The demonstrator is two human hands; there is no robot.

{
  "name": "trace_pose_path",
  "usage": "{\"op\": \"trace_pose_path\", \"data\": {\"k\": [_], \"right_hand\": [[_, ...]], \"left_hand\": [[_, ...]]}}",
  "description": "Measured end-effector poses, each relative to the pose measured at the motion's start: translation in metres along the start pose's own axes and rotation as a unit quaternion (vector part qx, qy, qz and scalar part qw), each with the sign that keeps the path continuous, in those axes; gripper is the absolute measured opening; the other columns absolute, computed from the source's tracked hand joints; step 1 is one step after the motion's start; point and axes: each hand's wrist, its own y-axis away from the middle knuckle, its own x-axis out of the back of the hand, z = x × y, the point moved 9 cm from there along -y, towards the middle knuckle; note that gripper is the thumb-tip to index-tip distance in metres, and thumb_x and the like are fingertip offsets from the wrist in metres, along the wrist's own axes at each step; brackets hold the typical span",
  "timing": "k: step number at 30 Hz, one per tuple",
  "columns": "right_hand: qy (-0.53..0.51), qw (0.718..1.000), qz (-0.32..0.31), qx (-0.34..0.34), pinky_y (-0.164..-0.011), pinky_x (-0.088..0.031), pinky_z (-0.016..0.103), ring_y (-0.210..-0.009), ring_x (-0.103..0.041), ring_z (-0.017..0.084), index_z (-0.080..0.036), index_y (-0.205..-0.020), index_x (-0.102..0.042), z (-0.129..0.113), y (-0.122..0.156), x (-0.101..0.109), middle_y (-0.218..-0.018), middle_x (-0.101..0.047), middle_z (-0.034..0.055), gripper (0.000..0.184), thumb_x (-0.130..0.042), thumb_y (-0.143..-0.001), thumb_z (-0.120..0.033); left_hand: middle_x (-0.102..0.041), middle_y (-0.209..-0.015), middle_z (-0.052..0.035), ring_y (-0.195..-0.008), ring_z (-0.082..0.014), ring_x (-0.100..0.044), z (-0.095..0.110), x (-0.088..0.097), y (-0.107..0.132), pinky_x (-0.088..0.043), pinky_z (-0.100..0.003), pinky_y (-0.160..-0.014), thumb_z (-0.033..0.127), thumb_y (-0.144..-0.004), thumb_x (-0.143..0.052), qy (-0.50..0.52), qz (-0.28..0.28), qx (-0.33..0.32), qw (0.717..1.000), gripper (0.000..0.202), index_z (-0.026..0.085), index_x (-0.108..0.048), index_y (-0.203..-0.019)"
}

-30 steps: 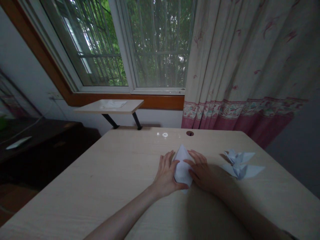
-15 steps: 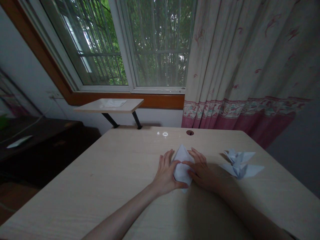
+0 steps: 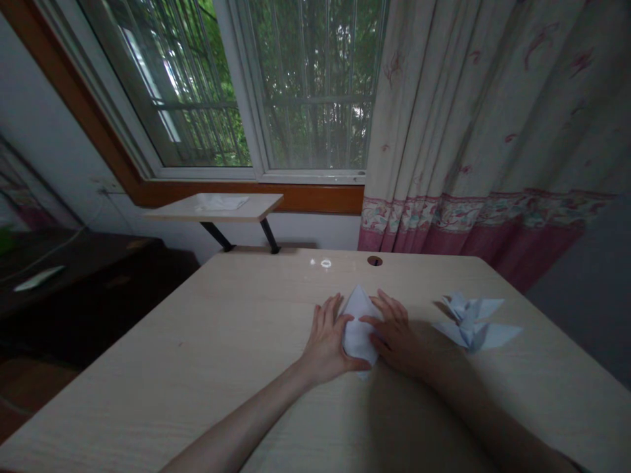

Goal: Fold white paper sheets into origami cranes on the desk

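Observation:
A white sheet of folded paper (image 3: 359,336), shaped like a narrow diamond, lies on the table with its point away from me. My left hand (image 3: 324,347) grips its left edge, the thumb lying across the lower part and the index finger bent over the upper face. From the other side my right hand (image 3: 400,340) holds the right edge, with thumb and index finger on the paper's face. The remaining fingers of both hands rest spread beside it. Parts of both edges are hidden under the fingers.
Two folded paper cranes (image 3: 476,332) sit close together on the table (image 3: 236,355) to the right. A small raised shelf (image 3: 266,205) bearing white paper stands at the back left. Behind are a window and a curtain (image 3: 458,131). A round cable hole (image 3: 374,261) is near the far edge.
The tips of my index fingers have drawn slightly apart across the paper's face. The paper and the cranes stay where they were.

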Motion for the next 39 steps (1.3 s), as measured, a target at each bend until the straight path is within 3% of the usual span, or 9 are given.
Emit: {"op": "trace_pose_path", "data": {"k": [12, 24, 39], "right_hand": [[0.026, 0.999, 0.035, -0.012, -0.107, -0.029, 0.057, -0.142, -0.021, 0.032, -0.021, -0.114, -0.055, -0.002, 0.000, 0.008, -0.140, -0.045, 0.0125, 0.034, -0.048, -0.082, -0.013], [0.069, 0.997, 0.044, -0.001, -0.107, -0.028, 0.059, -0.141, -0.020, 0.036, -0.018, -0.111, -0.054, -0.011, -0.002, 0.014, -0.135, -0.048, 0.0156, 0.031, -0.051, -0.081, -0.013], [0.083, 0.995, 0.032, -0.053, -0.109, -0.025, 0.059, -0.138, -0.028, 0.036, -0.021, -0.104, -0.057, -0.001, 0.001, 0.006, -0.131, -0.052, 0.0128, 0.023, -0.056, -0.080, -0.023]], "left_hand": [[-0.026, -0.151, -0.0224, -0.141, -0.0428, -0.018, 0.009, 0.012, 0.001, -0.013, -0.065, -0.111, 0.065, -0.043, -0.083, -0.072, 0.007, 0.011, 0.997, 0.092, 0.014, -0.055, -0.115], [-0.039, -0.145, -0.0227, -0.138, -0.0411, -0.027, 0.020, 0.023, 0.005, -0.019, -0.062, -0.112, 0.078, -0.053, -0.070, -0.109, 0.030, 0.000, 0.994, 0.091, 0.011, -0.057, -0.113], [-0.039, -0.145, -0.0222, -0.139, -0.0405, -0.027, 0.024, 0.024, 0.006, -0.020, -0.059, -0.114, 0.082, -0.058, -0.063, -0.138, 0.029, -0.006, 0.990, 0.089, 0.010, -0.058, -0.111]]}}
